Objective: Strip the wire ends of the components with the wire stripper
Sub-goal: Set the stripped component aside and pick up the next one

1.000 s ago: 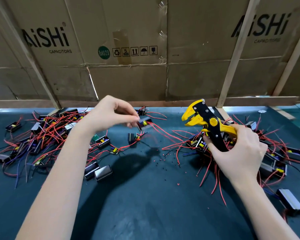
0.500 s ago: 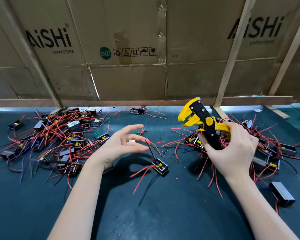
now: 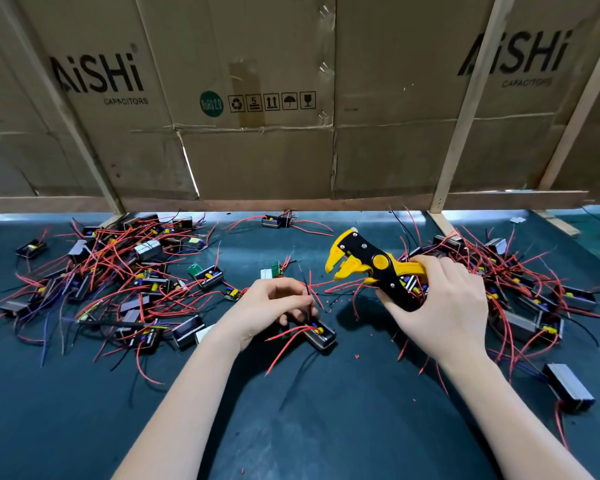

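My right hand [image 3: 440, 306] grips the handles of a yellow and black wire stripper [image 3: 371, 265], its jaws pointing left above the mat. My left hand [image 3: 274, 308] pinches thin wires that rise from a small black component [image 3: 321, 336] lying on the dark mat [image 3: 291, 427] just below my fingers. Red wires trail from that component toward me. The stripper's jaws hang a little up and to the right of the pinched wires, apart from them.
A big tangle of components with red, black and blue wires [image 3: 118, 282] covers the mat's left. Another pile [image 3: 520, 289] lies behind my right hand. A lone component [image 3: 568, 393] sits at the right. Cardboard boxes [image 3: 257, 98] and wooden slats wall off the back.
My left hand let go of a component at the left pile, swung right and down, and now pinches the wires of the component in the middle. The stripper stayed raised in my right hand.
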